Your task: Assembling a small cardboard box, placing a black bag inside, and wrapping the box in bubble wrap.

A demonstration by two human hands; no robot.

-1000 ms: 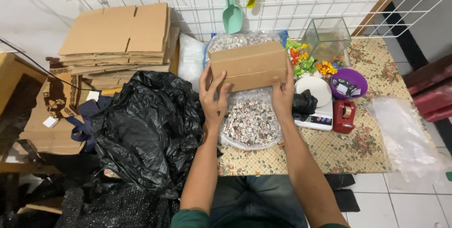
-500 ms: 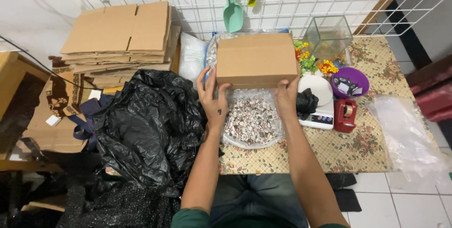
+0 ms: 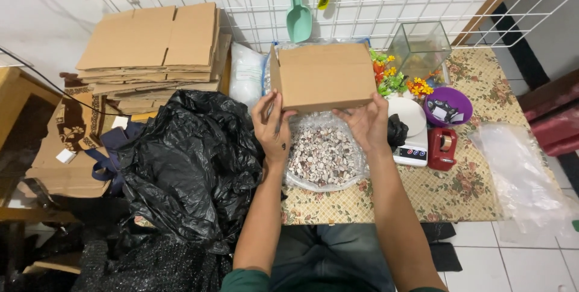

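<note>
Gripping a cardboard box (image 3: 325, 76) by its near edge, left hand (image 3: 272, 126) and right hand (image 3: 367, 124) fingers curl around it.

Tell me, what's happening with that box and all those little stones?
A person is holding a cardboard box up with both hands: the left hand grips its near left corner and the right hand its near right edge. Right under it, on the flowered table, lies a clear bag of small pebbles. Beside the bag are a scale and a red tape dispenser. A black plastic bag is heaped on the left, with flat cardboard stacked behind it.
</note>
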